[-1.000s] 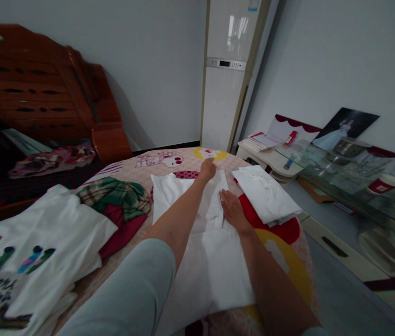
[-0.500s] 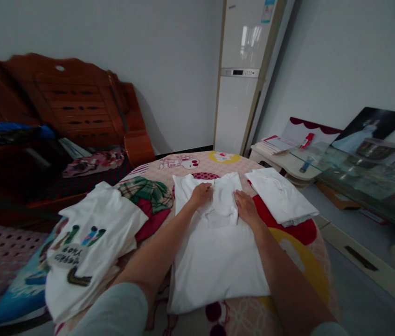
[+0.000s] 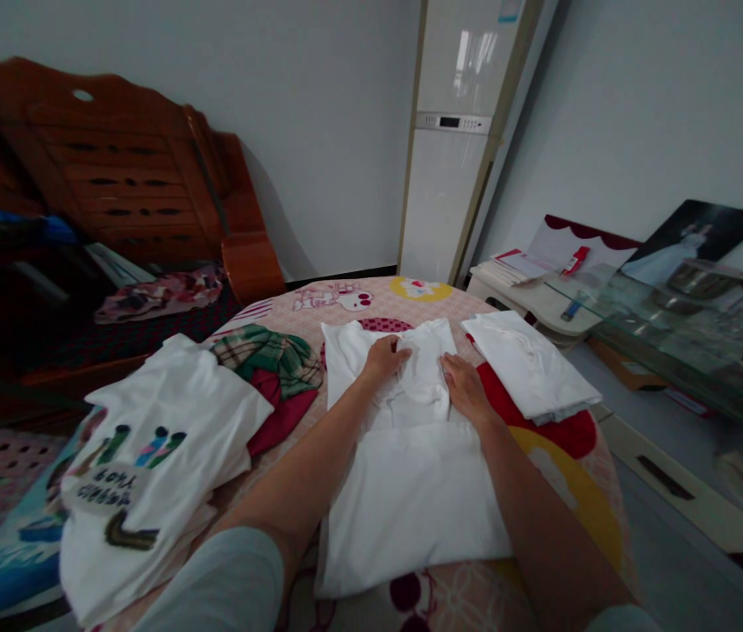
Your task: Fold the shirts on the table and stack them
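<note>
White garment (image 3: 410, 509) lying partly folded on our patterned tablecloth (image 3: 450, 303), our left hand (image 3: 385, 362) on its upper part, thumb and fingers parted, our right hand (image 3: 467, 386) at its right edge, fingers loosely bent, whether either pinches cloth we cannot tell, folded white stack (image 3: 529, 364) to the right, printed white shirt (image 3: 167, 439) to the left.

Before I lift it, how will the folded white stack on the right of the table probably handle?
The folded white stack looks like soft cloth, so it would likely sag from a one-sided grip. Its layers seem only loosely laid together, so they might slip apart. Lying flat on the table, it seems unlikely to roll.
</note>
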Action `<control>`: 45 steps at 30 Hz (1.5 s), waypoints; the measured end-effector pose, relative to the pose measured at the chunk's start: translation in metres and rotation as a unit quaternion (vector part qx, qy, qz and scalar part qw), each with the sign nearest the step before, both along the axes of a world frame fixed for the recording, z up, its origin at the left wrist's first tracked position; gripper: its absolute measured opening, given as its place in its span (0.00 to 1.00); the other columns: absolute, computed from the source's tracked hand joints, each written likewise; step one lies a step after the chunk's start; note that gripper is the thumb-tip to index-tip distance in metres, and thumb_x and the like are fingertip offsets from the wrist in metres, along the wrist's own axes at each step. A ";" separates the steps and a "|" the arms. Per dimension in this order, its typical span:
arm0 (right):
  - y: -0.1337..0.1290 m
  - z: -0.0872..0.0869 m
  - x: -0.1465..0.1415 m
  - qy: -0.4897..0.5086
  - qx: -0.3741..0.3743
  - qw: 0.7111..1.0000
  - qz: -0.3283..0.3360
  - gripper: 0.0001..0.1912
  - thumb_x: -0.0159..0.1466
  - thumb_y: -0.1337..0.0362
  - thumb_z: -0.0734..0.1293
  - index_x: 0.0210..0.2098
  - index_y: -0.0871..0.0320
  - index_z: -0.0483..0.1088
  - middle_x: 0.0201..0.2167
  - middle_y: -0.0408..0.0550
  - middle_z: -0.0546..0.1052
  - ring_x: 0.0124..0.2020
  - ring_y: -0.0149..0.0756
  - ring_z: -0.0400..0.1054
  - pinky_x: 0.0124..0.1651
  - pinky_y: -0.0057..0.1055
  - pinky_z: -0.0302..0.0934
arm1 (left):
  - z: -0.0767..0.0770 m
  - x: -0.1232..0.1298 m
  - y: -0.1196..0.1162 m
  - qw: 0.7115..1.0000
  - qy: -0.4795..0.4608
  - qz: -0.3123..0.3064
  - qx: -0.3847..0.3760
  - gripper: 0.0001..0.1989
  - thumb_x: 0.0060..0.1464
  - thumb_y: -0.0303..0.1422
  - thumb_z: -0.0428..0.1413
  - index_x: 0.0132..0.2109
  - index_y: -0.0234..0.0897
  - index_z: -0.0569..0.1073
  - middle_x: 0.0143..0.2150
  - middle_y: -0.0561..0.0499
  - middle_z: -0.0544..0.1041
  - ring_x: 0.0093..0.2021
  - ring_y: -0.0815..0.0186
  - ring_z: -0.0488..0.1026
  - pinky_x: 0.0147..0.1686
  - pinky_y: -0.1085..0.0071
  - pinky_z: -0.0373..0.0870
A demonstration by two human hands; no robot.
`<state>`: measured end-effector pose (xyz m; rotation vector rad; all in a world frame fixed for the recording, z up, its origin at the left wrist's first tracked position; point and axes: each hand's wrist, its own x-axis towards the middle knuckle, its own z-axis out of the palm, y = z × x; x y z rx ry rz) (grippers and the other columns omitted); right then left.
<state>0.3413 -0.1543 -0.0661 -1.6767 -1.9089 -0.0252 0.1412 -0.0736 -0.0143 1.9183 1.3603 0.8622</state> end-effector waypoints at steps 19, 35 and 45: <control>-0.006 0.008 -0.005 -0.092 -0.024 0.995 -0.009 0.22 0.70 0.59 0.56 0.60 0.57 0.68 0.62 0.56 0.68 0.64 0.49 0.59 0.64 0.49 0.54 | 0.040 -0.033 0.004 0.987 -0.098 0.114 0.063 0.13 0.53 0.26 0.53 0.45 0.32 0.76 0.39 0.46 0.81 0.38 0.66 0.78 0.41 0.70 0.75; -0.002 0.011 -0.004 -0.072 -0.054 0.996 -0.003 0.23 0.70 0.59 0.56 0.60 0.56 0.67 0.63 0.57 0.67 0.64 0.48 0.58 0.64 0.50 0.52 | 0.000 -0.006 -0.092 0.992 -0.073 -0.053 -0.092 0.09 0.45 0.30 0.63 0.34 0.34 0.73 0.27 0.57 0.75 0.22 0.73 0.71 0.24 0.77 0.64; -0.003 0.011 -0.004 -0.079 -0.048 0.996 -0.009 0.22 0.70 0.58 0.57 0.60 0.56 0.68 0.63 0.56 0.67 0.65 0.48 0.58 0.65 0.49 0.52 | 0.005 -0.005 -0.086 0.983 -0.072 -0.053 -0.159 0.10 0.55 0.35 0.51 0.28 0.35 0.70 0.20 0.54 0.73 0.17 0.70 0.69 0.20 0.76 0.64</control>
